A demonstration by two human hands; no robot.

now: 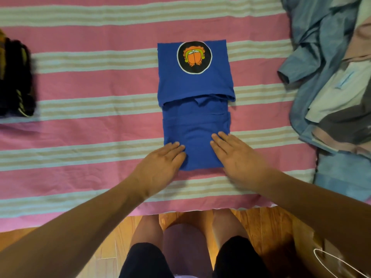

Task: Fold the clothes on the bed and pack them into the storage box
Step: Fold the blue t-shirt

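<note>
Both hands lie flat, fingers straight, gripping nothing: the left hand (pixel 160 167) and right hand (pixel 233 155) press the near end of the folded blue shirt (pixel 195 109). Under them spreads a pink striped sheet (pixel 80 127) on the bed. Beyond the right hand, a clothes heap (pixel 329 77); beyond the left, a dark pile (pixel 16 77). Behind the wrists, wood floor (pixel 118 237).

Both hands (pixel 160 167) (pixel 233 155) flat (fingers straight)

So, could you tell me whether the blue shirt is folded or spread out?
Folded: the blue shirt is a narrow strip, its far end doubled back.
</note>
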